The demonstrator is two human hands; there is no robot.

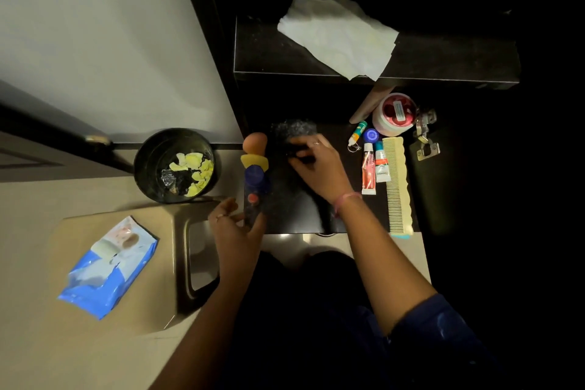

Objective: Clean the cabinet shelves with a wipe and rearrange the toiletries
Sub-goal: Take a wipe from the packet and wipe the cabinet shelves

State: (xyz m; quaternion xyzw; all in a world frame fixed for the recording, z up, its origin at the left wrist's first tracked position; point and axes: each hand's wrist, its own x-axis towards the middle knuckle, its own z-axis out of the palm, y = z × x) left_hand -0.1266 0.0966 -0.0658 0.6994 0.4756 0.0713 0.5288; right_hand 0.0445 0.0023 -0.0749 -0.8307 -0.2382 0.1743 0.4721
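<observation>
Lower shelf (pixel 294 209): left hand (pixel 235 228), fingers wrapped round a dark spray bottle (pixel 254 193), keeps it upright. Right hand (pixel 316 165), fingers closed on a dark item, unidentifiable. Wipe (pixel 338 32) parked on upper shelf (pixel 269 54); tubes (pixel 375 168), comb (pixel 399 184) grouped right.

Dark lower shelf (pixel 297 212) with comb (pixel 399 187), two tubes (pixel 375 168), jar (pixel 394 114); wipe (pixel 338 32) on upper shelf (pixel 443 60)

Bottle (pixel 254 180) by left fingers (pixel 232 204) — dark blue body, yellow band, orange cap, red dot. Beyond right fingers (pixel 302 149): cream comb (pixel 398 184), red-and-white tube (pixel 368 172), green-and-white tube (pixel 381 165). Pale wipe (pixel 338 30) — black shelf (pixel 443 57).
</observation>
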